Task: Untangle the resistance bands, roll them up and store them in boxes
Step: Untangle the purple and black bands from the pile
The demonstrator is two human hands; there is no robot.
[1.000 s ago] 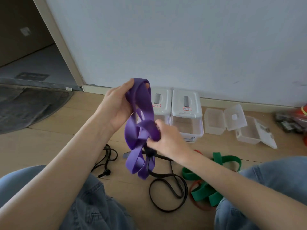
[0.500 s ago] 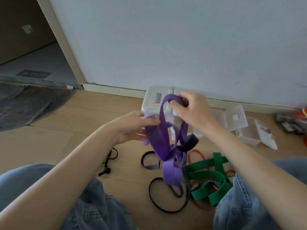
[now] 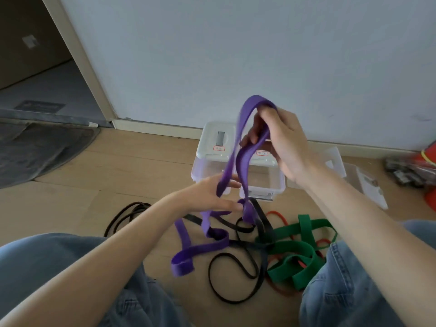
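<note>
My right hand [image 3: 280, 142] holds the top loop of a purple resistance band [image 3: 243, 159] up in front of the wall, fingers curled round it. The band hangs down in twisted loops, and its lower end [image 3: 186, 256] curls just above the floor. My left hand [image 3: 212, 197] is lower, fingers straight, touching the hanging purple strands. A wide black band [image 3: 259, 220] is still caught in the purple one near the floor. A thin black band [image 3: 236, 279], a green band [image 3: 299, 251] and a red band [image 3: 278, 214] lie tangled on the wooden floor.
Two clear lidded boxes [image 3: 212, 147] stand by the wall behind the hands, and small open boxes [image 3: 363, 180] lie to their right. Another thin black cord [image 3: 125, 215] lies at the left. My knees in jeans [image 3: 47, 260] frame the pile. A dark mat [image 3: 35, 149] is at far left.
My right hand has lifted the purple band's top loop higher. The band has come loose into longer hanging loops, and my left hand has dropped lower and opened against the strands.
</note>
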